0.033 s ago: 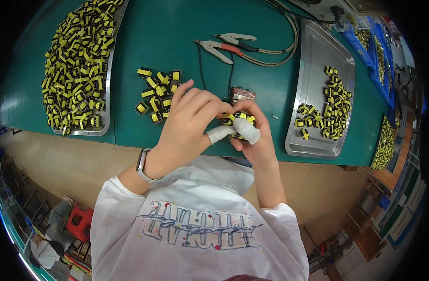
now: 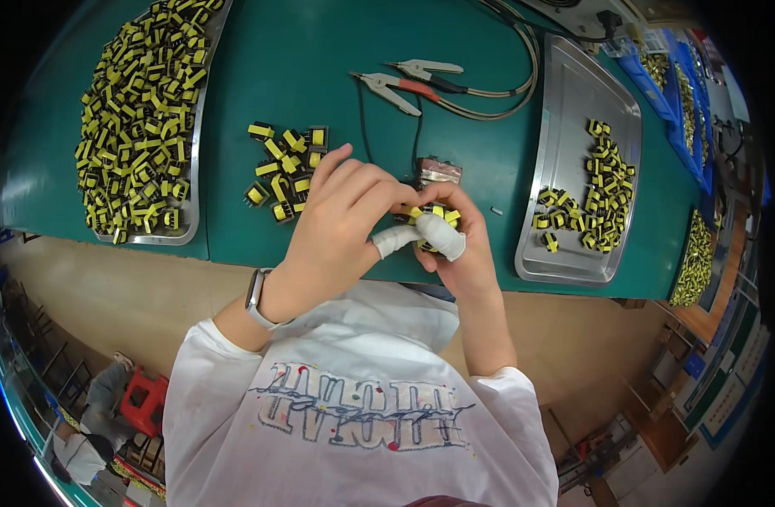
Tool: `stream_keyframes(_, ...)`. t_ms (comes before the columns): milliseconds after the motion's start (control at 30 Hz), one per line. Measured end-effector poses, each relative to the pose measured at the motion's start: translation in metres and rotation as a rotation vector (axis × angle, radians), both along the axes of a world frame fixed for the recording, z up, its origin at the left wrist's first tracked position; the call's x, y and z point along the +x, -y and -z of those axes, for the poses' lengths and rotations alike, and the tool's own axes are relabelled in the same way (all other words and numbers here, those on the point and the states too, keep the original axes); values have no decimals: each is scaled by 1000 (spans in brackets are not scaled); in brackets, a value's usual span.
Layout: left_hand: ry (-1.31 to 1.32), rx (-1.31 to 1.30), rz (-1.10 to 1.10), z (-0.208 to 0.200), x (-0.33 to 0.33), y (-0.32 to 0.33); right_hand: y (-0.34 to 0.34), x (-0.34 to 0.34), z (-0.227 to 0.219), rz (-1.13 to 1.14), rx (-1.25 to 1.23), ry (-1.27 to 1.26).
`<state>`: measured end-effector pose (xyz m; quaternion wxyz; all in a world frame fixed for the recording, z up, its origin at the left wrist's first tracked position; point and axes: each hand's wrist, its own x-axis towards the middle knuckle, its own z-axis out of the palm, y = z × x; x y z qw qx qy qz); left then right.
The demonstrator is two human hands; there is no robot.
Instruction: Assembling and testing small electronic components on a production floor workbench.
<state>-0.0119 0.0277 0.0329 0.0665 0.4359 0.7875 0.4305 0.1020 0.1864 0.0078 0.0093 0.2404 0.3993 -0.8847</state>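
My right hand point(image 2: 474, 253) is closed around several small yellow-and-black transformers point(image 2: 452, 217), its white-wrapped thumb lying across them. From the left, my left hand point(image 2: 332, 228) reaches in, with its index fingertip and wrapped thumb pinched at a transformer at the edge of that cluster. The fingers partly hide the parts. Just beyond my fingertips a small block wrapped in brownish, shiny tape point(image 2: 440, 171) rests on the green table point(image 2: 311, 51). A loose group of the same transformers point(image 2: 279, 167) lies to the left of my left hand.
A heaped metal tray point(image 2: 193, 169) of transformers stands at left. Another metal tray point(image 2: 565, 93) at right holds fewer. Clip leads point(image 2: 392, 89) with cables lie at the back. Blue bins point(image 2: 679, 110) line the far right. A red stool point(image 2: 142, 404) and a person point(image 2: 83, 456) are at lower left.
My right thumb has shifted very slightly to the left over the transformers. Everything else looks unmoved.
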Motion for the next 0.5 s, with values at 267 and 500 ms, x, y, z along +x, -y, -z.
stream_keyframes(267, -3, -25, 56, -12, -10, 9, -11, 1, -12, -4, 555, 51)
stream_keyframes(500, -293, -464, 21, -4, -26, 32, -31, 3, 1, 20, 1448, -108)
